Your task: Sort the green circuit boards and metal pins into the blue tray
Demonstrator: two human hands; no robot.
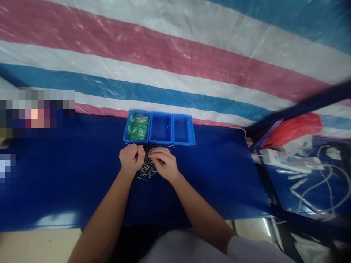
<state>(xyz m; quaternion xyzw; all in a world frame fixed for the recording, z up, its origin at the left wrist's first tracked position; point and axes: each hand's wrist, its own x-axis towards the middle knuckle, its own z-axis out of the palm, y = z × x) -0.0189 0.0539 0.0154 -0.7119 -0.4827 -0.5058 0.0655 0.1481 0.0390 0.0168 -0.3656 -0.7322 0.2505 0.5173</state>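
Far left of my view: pixelated patches hide what lies there, so I can't make it out.
Blue desk (82, 164): it runs across my view beneath the hands and the bins, with a pale patch of glare near its front edge.
Left hand (132, 158): I see it clenched loosely at the left side of the pile, thumb uppermost; I can't tell whether a piece is inside.
Left bin (125, 128): blue, at the back of the desk, beyond the left hand; green packets (138, 132) lie in it, with slim pale pieces showing.
Pile of small metal pieces (146, 171): dark and silvery slim pieces, heaped loose on the desk between and under my two hands, just in front of the bins.
Middle bin (159, 126): blue, side by side with the left one, a few slim pieces inside.
Right hand (166, 165): over the right side of the pile, its fingers bent toward the thumb and near the left hand; the tips are too small for me to tell whether they grasp a piece.
Right bin (181, 133): blue, at the end of the row, with a thin piece near its back wall.
Striped sheet (170, 51): red, white and blue, behind the desk.
Far right: past a dark frame (267, 175), I see a red bag (297, 128), a white power strip (287, 162) and pale looping cables (327, 179).
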